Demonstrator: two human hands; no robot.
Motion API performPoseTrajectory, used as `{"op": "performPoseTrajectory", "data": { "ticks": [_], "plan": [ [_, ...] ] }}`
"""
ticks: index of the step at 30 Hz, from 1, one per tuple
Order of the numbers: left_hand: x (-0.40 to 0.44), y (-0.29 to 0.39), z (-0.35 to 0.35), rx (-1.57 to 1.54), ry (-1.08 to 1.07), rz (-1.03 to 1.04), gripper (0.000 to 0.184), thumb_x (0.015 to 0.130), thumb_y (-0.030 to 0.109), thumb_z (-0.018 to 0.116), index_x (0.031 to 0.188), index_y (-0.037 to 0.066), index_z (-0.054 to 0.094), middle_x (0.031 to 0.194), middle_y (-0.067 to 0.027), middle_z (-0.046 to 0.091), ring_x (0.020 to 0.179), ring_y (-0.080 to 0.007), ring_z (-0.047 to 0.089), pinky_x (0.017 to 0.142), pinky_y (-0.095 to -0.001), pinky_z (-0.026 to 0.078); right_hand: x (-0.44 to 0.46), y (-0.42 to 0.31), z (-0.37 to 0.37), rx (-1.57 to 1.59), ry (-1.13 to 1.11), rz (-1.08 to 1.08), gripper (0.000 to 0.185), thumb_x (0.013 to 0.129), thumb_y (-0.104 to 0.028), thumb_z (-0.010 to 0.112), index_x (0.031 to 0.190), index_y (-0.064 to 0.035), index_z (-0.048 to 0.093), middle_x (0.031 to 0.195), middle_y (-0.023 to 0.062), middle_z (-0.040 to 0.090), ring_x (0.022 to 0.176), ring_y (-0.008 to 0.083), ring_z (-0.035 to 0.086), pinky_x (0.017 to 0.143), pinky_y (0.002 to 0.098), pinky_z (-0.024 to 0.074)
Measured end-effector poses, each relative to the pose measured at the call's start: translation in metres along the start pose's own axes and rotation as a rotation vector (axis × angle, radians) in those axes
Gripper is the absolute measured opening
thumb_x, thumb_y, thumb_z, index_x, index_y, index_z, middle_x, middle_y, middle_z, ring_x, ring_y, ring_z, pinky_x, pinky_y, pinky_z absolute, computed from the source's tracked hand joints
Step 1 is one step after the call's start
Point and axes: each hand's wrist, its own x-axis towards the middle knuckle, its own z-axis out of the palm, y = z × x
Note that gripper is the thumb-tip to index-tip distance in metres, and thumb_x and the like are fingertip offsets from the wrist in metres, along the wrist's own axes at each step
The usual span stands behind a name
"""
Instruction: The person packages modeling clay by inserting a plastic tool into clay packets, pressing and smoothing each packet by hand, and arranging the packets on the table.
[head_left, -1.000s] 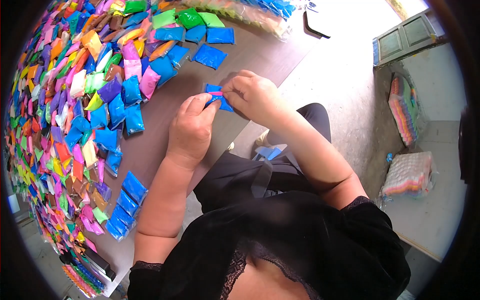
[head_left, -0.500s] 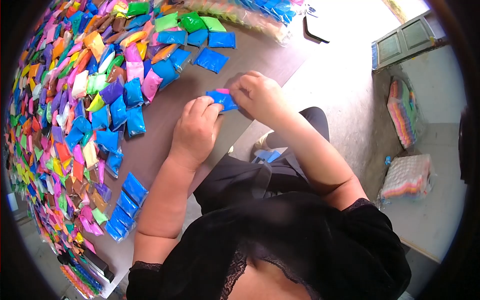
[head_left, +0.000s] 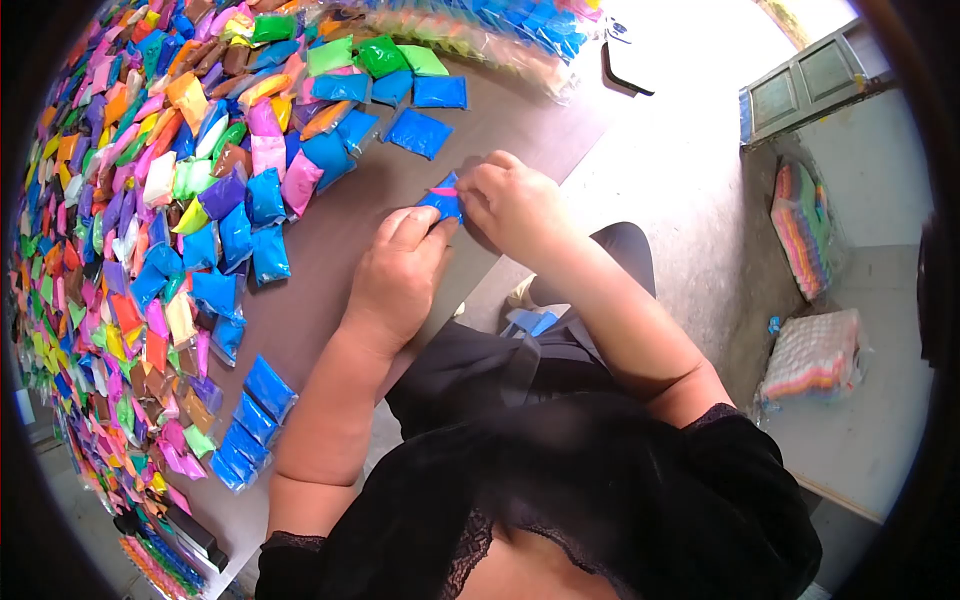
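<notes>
Between my two hands, just above the brown tabletop, is a small blue packet [head_left: 443,200] in clear film with a pink strip across it. Fingers and thumb of my left hand [head_left: 402,268] are closed on its lower left side. My right hand [head_left: 515,205] pinches at the packet's right edge, with its fingertips partly hidden. A loose blue packet [head_left: 418,134] lies flat on the table beyond my hands. Left of my left forearm, several blue packets [head_left: 254,420] lie together in a row.
A large heap of colourful packets [head_left: 130,230] covers the table's left side. Bagged packets [head_left: 480,50] line the far edge. A phone-like dark object [head_left: 626,70] lies beyond. At right are wrapped stacks of coloured material [head_left: 812,355]. Near the lower left sits a black object [head_left: 195,535].
The blue packet has turned to a steeper slant, and its pink strip now shows across the middle. Both hands have shifted slightly, still at the packet.
</notes>
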Motion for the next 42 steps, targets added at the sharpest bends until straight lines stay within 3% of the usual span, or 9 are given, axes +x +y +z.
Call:
{"op": "performPoseTrajectory", "data": {
  "ticks": [5, 17, 19, 27, 28, 34, 39, 41, 42],
  "plan": [
    [0.002, -0.001, -0.005, -0.009, -0.031, 0.002, 0.032, 0.076, 0.006, 0.073, 0.108, 0.003, 0.069, 0.106, -0.0112, 0.061, 0.102, -0.0316, 0.059, 0.087, -0.0403, 0.050, 0.010, 0.012, -0.012, -0.035, 0.065, 0.110, 0.011, 0.086, -0.018, 0.063, 0.091, -0.0096, 0.069, 0.092, 0.0140, 0.064, 0.080, 0.0335, 0.066, 0.072, 0.0428, 0.0543],
    [0.002, -0.001, 0.000, 0.023, -0.004, 0.040, 0.036, 0.077, 0.015, 0.073, 0.110, 0.003, 0.066, 0.105, -0.0056, 0.059, 0.092, -0.0257, 0.056, 0.082, -0.0408, 0.047, 0.004, 0.007, -0.006, -0.053, 0.046, 0.012, 0.012, 0.087, -0.020, 0.065, 0.091, -0.0100, 0.069, 0.093, 0.0109, 0.064, 0.081, 0.0329, 0.065, 0.072, 0.0424, 0.0542],
    [0.001, 0.001, -0.002, 0.061, -0.050, 0.011, 0.035, 0.077, 0.015, 0.073, 0.109, 0.003, 0.066, 0.111, -0.0073, 0.060, 0.100, -0.0262, 0.058, 0.088, -0.0399, 0.047, 0.003, 0.020, -0.006, -0.035, 0.095, 0.130, 0.013, 0.086, -0.020, 0.065, 0.093, -0.0104, 0.069, 0.092, 0.0109, 0.064, 0.080, 0.0335, 0.065, 0.071, 0.0428, 0.0542],
    [-0.003, -0.002, 0.009, 0.012, -0.027, -0.006, 0.039, 0.075, 0.012, 0.077, 0.111, 0.004, 0.064, 0.124, -0.0143, 0.058, 0.117, -0.0348, 0.054, 0.101, -0.0434, 0.045, 0.004, 0.037, 0.014, -0.211, 0.180, -0.178, 0.007, 0.086, -0.018, 0.066, 0.086, -0.0115, 0.069, 0.084, 0.0099, 0.060, 0.072, 0.0297, 0.064, 0.065, 0.0406, 0.0550],
    [-0.004, -0.001, 0.009, 0.000, -0.030, -0.022, 0.043, 0.075, 0.014, 0.077, 0.114, 0.004, 0.063, 0.125, -0.0147, 0.057, 0.118, -0.0356, 0.053, 0.101, -0.0444, 0.045, 0.003, 0.043, 0.010, -0.076, 0.163, -0.006, 0.009, 0.087, -0.018, 0.066, 0.088, -0.0105, 0.069, 0.083, 0.0110, 0.061, 0.077, 0.0310, 0.064, 0.067, 0.0420, 0.0538],
    [0.010, 0.008, 0.011, 0.043, -0.029, -0.115, 0.059, 0.075, 0.015, 0.076, 0.128, 0.005, 0.050, 0.121, -0.0170, 0.054, 0.113, -0.0356, 0.054, 0.097, -0.0449, 0.044, 0.019, 0.045, 0.004, 0.249, 0.218, 0.099, 0.012, 0.087, -0.018, 0.066, 0.092, -0.0073, 0.070, 0.088, 0.0138, 0.064, 0.084, 0.0343, 0.064, 0.075, 0.0424, 0.0514],
    [0.028, -0.002, 0.017, 0.217, -0.006, -0.137, 0.049, 0.081, 0.010, 0.071, 0.127, 0.003, 0.053, 0.113, -0.0156, 0.058, 0.104, -0.0309, 0.059, 0.091, -0.0409, 0.047, 0.016, 0.052, 0.002, 0.318, 0.252, 0.103, 0.015, 0.085, -0.019, 0.069, 0.095, -0.0075, 0.070, 0.092, 0.0138, 0.066, 0.085, 0.0318, 0.065, 0.076, 0.0407, 0.0519],
    [0.033, -0.003, 0.013, -0.357, 0.066, -0.409, 0.039, 0.084, 0.009, 0.072, 0.121, 0.000, 0.061, 0.103, -0.0098, 0.064, 0.086, -0.0233, 0.063, 0.080, -0.0341, 0.052, 0.016, 0.051, -0.001, 0.491, 0.192, 0.199, 0.019, 0.084, -0.022, 0.073, 0.094, -0.0065, 0.071, 0.089, 0.0135, 0.067, 0.084, 0.0296, 0.066, 0.075, 0.0393, 0.0518],
    [0.031, -0.005, 0.016, -0.724, 0.105, -0.628, 0.032, 0.087, 0.010, 0.073, 0.116, -0.002, 0.065, 0.096, -0.0034, 0.068, 0.079, -0.0126, 0.062, 0.072, -0.0266, 0.051, 0.017, 0.051, -0.004, 0.495, 0.197, 0.196, 0.019, 0.084, -0.022, 0.073, 0.094, -0.0065, 0.071, 0.089, 0.0135, 0.067, 0.084, 0.0296, 0.066, 0.075, 0.0393, 0.0518]
  ]
}}
